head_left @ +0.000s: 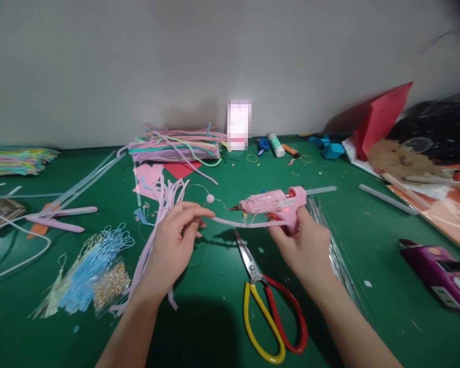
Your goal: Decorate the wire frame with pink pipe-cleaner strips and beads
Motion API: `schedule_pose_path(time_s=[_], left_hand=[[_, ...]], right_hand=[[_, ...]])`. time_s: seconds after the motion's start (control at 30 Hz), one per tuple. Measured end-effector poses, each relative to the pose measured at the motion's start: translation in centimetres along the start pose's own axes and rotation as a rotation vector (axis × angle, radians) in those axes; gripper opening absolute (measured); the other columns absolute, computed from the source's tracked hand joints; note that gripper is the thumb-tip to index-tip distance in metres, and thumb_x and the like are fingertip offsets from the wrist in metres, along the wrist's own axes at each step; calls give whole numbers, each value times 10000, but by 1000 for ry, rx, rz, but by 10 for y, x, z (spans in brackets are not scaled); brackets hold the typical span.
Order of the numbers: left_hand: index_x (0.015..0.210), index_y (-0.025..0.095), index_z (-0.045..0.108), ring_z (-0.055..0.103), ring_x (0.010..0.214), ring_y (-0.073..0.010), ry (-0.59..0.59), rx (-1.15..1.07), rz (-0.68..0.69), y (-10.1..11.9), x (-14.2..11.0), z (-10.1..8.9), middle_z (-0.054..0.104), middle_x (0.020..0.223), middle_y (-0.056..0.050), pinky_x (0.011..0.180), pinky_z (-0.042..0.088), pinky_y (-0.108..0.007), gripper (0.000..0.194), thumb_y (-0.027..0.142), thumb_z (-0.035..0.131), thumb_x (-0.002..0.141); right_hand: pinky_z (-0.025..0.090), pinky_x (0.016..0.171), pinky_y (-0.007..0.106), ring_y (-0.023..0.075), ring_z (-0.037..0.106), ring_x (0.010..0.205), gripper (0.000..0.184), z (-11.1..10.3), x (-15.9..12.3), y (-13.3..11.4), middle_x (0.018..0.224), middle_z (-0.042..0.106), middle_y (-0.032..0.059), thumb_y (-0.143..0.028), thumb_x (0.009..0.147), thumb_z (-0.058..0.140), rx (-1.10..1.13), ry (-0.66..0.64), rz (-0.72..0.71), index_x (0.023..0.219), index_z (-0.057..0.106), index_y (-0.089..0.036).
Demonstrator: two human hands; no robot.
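Note:
My right hand (pixel 302 240) is wrapped round the handle of a pink hot glue gun (pixel 264 203), whose nozzle points left. A clear glue stick (pixel 322 190) sticks out of its back. My left hand (pixel 180 237) pinches one end of a lilac pipe cleaner (pixel 239 223), which runs below the gun to my right hand. Just above my left fingertips is a thin wire ring with a small pink round piece (pixel 210 198). Scissors (pixel 255 273) with one yellow and one red handle lie open between my forearms. A bunch of lilac pipe cleaners (pixel 168 197) lies beside and partly behind my left hand.
Pastel pipe cleaners (pixel 176 145) are piled at the wall beside a blurred bright upright panel (pixel 239 125). Blue tassels (pixel 86 281) and a bag of gold bits (pixel 111 286) lie left. Thin metal wires (pixel 339 255), a purple device (pixel 439 276) and red paper (pixel 385 120) are right.

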State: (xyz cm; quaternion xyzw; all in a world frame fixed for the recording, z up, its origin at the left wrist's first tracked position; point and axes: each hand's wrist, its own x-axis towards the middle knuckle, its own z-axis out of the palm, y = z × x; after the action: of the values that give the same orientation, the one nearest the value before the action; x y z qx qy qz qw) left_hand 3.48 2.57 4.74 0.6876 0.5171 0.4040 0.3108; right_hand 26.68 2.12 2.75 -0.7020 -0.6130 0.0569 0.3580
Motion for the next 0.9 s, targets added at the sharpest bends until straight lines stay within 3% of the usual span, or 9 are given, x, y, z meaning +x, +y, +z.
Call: schedule_pose_path(time_s=[0.9], left_hand=[[957,262,708,619,804,-125,2,51,23,0,0,2,612,1034,-25,678,560,-261,321,86,443,923]], right_hand=[[340,489,268,141,412,424,252,1,1,5,484,471,-32,-451,751,524,-65,-10,5,673,382,-259]])
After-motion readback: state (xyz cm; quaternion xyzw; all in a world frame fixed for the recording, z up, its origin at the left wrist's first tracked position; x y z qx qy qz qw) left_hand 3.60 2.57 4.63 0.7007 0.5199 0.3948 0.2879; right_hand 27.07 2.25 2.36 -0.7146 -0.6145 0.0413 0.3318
